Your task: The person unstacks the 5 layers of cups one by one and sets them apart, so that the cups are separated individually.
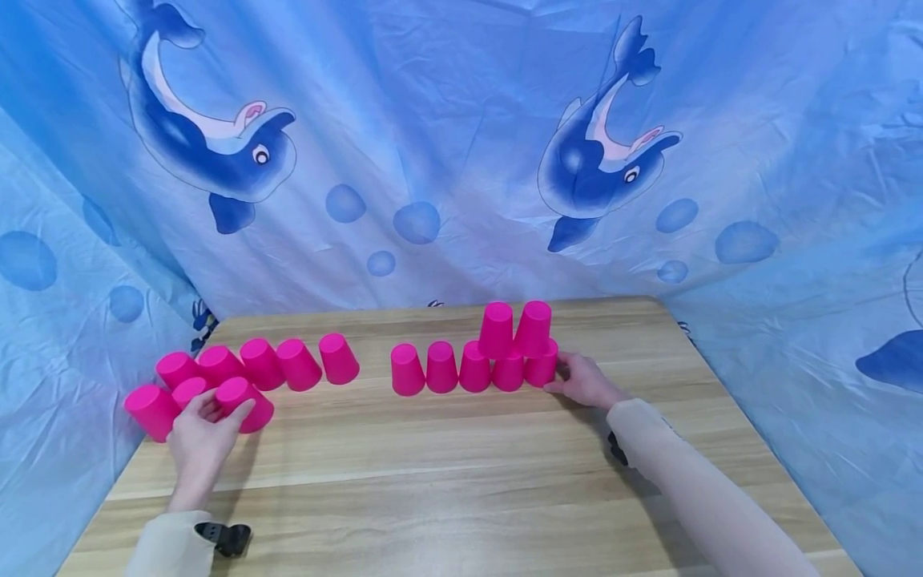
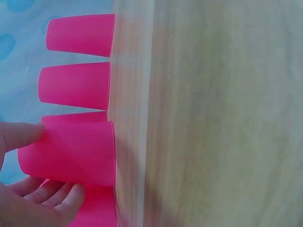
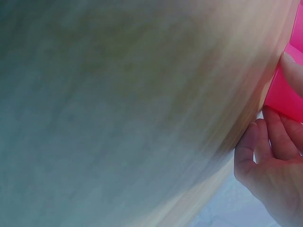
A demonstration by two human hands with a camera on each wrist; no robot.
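My left hand [image 1: 202, 439] holds an upside-down pink cup [image 1: 250, 410] at the front of the left cluster. In the left wrist view its thumb lies on one side of that cup [image 2: 71, 151] and the fingers on the other. At the right end of a row of inverted pink cups [image 1: 442, 369], my right hand [image 1: 586, 383] grips the last cup [image 1: 541, 373], thumb at the front and fingers at its outer side. Two more cups, a left one [image 1: 496, 331] and a right one [image 1: 534, 328], stand on top of this row's right part.
Several other inverted pink cups [image 1: 263, 365] stand at the left, in a back row and a shorter front group. They are on a wooden table [image 1: 433, 481]. A blue curtain [image 1: 461, 160] with dolphins hangs behind and beside it.
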